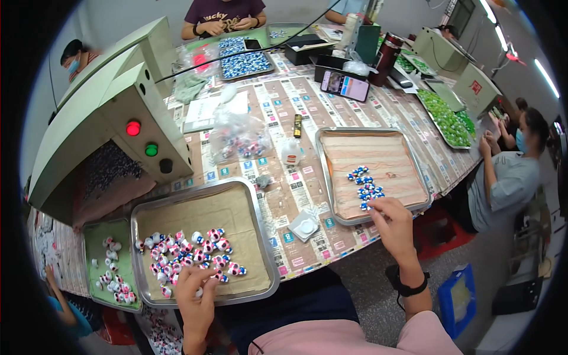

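My left hand (196, 293) is curled over the near edge of a metal tray (254, 236) lined with tan paper. Its fingers are bent together beside small pink, white and blue figurines (180, 254); a bit of white shows between them, too small to make out. At the near edge of a second metal tray (408, 171), lined with pale wrinkled paper, my right hand (393, 228) pinches a small blue-and-white figurine (370, 207). More blue-and-white figurines (368, 190) lie in a loose column just beyond those fingertips.
A beige machine (112, 118) with red and green lights stands at left, by a green tray (97, 266) of figurines. A bag (239, 139), small bottle (290, 152), white square dish (305, 226) and propped phone (345, 86) stand between. Co-workers sit around the table.
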A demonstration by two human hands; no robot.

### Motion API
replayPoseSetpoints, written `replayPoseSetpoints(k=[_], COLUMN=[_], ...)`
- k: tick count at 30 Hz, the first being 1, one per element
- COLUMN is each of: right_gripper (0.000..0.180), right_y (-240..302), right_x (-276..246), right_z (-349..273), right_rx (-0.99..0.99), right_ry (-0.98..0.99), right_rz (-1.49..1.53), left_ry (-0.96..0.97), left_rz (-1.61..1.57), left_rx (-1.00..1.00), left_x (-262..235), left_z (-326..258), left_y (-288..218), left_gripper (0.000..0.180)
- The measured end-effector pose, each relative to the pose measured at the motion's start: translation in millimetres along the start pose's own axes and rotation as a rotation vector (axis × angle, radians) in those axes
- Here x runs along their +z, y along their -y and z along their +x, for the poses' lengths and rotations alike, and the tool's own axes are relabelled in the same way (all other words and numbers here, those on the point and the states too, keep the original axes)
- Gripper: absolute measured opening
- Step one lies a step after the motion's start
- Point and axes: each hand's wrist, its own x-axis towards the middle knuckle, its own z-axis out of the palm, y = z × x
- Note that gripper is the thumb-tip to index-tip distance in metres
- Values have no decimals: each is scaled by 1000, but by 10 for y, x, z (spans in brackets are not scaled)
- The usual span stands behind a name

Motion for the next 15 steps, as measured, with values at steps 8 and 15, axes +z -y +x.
replayPoseSetpoints(k=[8,15], right_gripper=[15,20], right_y=[-256,-340], right_x=[204,251], right_z=[307,437], right_rx=[-48,-31], right_ry=[171,177], right_rz=[-419,-270], left_ry=[292,530], left_rz=[-1326,-1499], left_rx=[-548,-741], left_x=[358,607], left_z=[-169,-109], left_y=[-308,-497], left_gripper=[18,18])
